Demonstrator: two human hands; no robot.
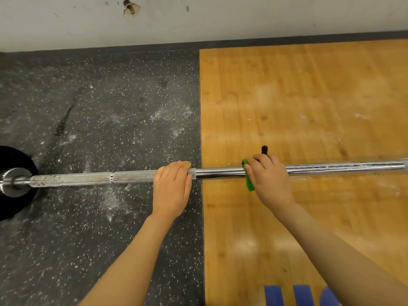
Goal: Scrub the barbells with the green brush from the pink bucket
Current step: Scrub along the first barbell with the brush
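Lying across two kinds of floor: dark speckled rubber matting (99, 107) on the left, dusted with white chalk and marked by a dark streak, and glossy wooden flooring (309, 96) on the right, meeting in a straight seam under the bar. Backing both, a pale scuffed wall (198, 18) with a chipped hole near the top and a dark baseboard (309, 38) along its foot.

Stretching left to right, the barbell (132, 177), its knurled part over the rubber and its smooth chrome part over the wood. Running out of view at the right edge; ending at the left in a chrome sleeve against a black weight plate (13, 173), itself cut off by the frame.

Wrapping over the top of the bar at the seam, the left hand (172, 184), fingers curled round the knurled shaft. Gripping the green brush (249, 180) just to the right, the right hand (269, 180), pressing it against the smooth chrome. Covering most of the brush, that hand, leaving only a green strip showing on its left side and a black handle tip (264, 149) poking out beyond the fingers. Bristles impossible to make out.

Cutting off at the bottom edge, some blue shapes (300, 294), too partial to identify.
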